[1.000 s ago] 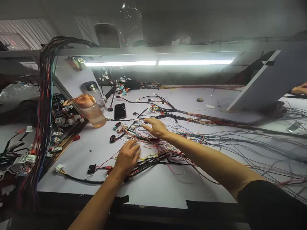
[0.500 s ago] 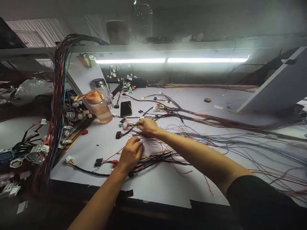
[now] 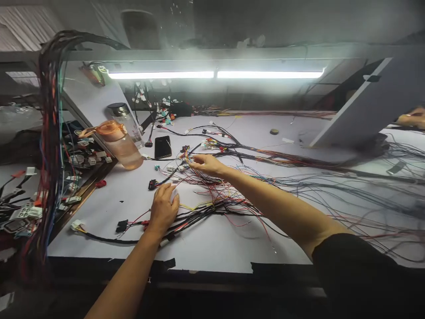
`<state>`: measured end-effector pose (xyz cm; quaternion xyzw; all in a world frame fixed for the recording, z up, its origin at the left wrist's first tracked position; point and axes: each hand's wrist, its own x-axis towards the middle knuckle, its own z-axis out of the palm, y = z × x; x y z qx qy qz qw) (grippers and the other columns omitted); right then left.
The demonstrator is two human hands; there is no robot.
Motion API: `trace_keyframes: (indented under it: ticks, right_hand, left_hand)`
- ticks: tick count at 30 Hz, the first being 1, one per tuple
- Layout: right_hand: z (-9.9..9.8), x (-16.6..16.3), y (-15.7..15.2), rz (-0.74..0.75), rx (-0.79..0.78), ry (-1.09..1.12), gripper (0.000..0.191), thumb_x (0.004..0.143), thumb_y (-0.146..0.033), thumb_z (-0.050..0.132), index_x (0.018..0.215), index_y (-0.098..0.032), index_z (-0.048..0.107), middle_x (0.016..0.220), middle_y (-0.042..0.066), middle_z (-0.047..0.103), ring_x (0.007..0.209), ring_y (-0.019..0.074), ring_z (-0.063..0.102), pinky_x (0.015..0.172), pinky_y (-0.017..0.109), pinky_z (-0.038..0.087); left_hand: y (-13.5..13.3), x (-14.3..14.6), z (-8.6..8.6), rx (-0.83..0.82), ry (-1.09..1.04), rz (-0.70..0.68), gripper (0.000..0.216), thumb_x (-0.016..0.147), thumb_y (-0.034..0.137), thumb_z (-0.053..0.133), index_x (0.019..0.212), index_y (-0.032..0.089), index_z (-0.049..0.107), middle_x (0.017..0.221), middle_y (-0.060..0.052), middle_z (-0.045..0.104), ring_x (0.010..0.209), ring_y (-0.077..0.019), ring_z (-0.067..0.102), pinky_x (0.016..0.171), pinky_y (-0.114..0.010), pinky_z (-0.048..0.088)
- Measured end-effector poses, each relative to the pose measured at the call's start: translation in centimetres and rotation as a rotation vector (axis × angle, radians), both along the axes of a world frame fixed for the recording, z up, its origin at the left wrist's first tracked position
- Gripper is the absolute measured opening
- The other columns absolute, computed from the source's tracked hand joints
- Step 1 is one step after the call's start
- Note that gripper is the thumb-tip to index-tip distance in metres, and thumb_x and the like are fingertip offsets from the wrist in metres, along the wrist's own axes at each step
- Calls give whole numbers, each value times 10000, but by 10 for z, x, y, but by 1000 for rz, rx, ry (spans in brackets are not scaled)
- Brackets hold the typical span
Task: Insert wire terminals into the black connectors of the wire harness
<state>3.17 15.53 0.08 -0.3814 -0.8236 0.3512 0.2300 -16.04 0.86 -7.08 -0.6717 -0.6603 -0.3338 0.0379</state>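
My right hand (image 3: pixel 208 165) is closed, thumb against fingers, on a short bunch of thin coloured wires with a small dark connector (image 3: pixel 185 149) at its end. My left hand (image 3: pixel 164 207) lies palm down with fingers and thumb apart, over the near wire harness (image 3: pixel 199 221); it grips nothing that I can see. Just beyond its fingertips is a black connector (image 3: pixel 152 184) on a sleeved cable. Left of my left wrist are another black connector (image 3: pixel 121 226) and a white connector (image 3: pixel 78 225). Loose thin wires (image 3: pixel 229 190) spread under my right forearm.
An orange-lidded bottle (image 3: pixel 121 144), a dark-lidded bottle (image 3: pixel 128 119) and a phone (image 3: pixel 162 147) stand or lie at left. Sleeved harnesses (image 3: pixel 265 153) cross behind. A thick cable bundle (image 3: pixel 51 133) hangs at left. Another person's hand (image 3: pixel 411 118) shows far right, beyond the slanted panel (image 3: pixel 358 104).
The view has shifted right. My right hand has raised the wires, and the dark connector now stands beyond its fingertips. My left hand has drawn slightly away from it, fingers more spread.
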Motion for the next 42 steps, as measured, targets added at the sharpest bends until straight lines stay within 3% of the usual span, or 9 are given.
trace_keyframes:
  ticks: [4,9,15,19,23,29,34,38,42]
  right_hand:
    - [-3,39,-17,-84,46,-67,355,923,-357,530,1191,-150,636,1190,88,653,1054,195,607,910,305,442]
    - [-20,91,-54,-91,181,-242,500,908,-432,580,1322,-154,561,1323,129,584,1217,281,531,1015,429,395]
    - [-28,114,-96,-9,456,-394,427,951,-459,509,1288,-210,590,1326,91,568,1158,252,538,957,412,373]
    - [-31,135,-94,-81,467,-426,357,943,-433,533,1222,-234,632,1271,82,599,1105,235,558,930,407,353]
    - [-44,161,-80,-126,439,-338,295,942,-404,552,1189,-275,648,1279,57,611,1146,211,554,966,411,325]
    - [-59,174,-70,-196,434,-85,320,963,-346,527,1225,-192,625,1255,79,639,1186,183,561,992,366,361]
    - [-43,177,-79,-209,533,-1,283,981,-311,472,1125,-173,673,1117,71,698,1087,188,605,955,362,387]
    - [-28,166,-104,-17,626,6,298,998,-323,422,1024,-191,687,1038,58,713,972,171,620,885,351,398]
    - [-28,150,-129,308,681,-48,269,974,-384,478,977,-202,677,1054,35,702,979,172,602,870,338,401]
  left_hand:
    - [3,0,-4,-74,53,-14,405,881,337,444,1105,89,673,1226,-163,609,1212,-303,512,1106,-484,392]
    - [8,2,5,-207,156,-51,478,881,339,374,1176,90,655,1312,-156,579,1252,-311,489,1128,-495,349]
    - [59,19,27,-412,304,-131,473,832,341,421,1177,121,657,1294,-160,594,1221,-321,528,1064,-491,408]
    - [98,41,33,-436,344,-137,470,837,346,370,1087,100,683,1218,-178,624,1170,-323,549,1060,-463,403]
    - [102,43,37,-454,300,-136,500,824,406,371,1092,123,685,1204,-145,645,1160,-301,570,1048,-425,424]
    - [49,7,50,-473,185,-57,541,814,505,426,1158,165,669,1232,-92,651,1173,-273,591,1047,-421,451]
    - [-33,-6,46,-307,150,-178,571,872,610,444,1230,200,621,1291,-82,613,1215,-276,557,1102,-480,396]
    - [-95,-2,35,-125,358,-259,551,919,457,493,1430,269,409,1446,-108,462,1322,-315,445,1101,-547,360]
    - [-129,-12,26,-79,421,-163,563,925,394,503,1457,280,358,1449,-126,447,1318,-330,438,1092,-531,357]
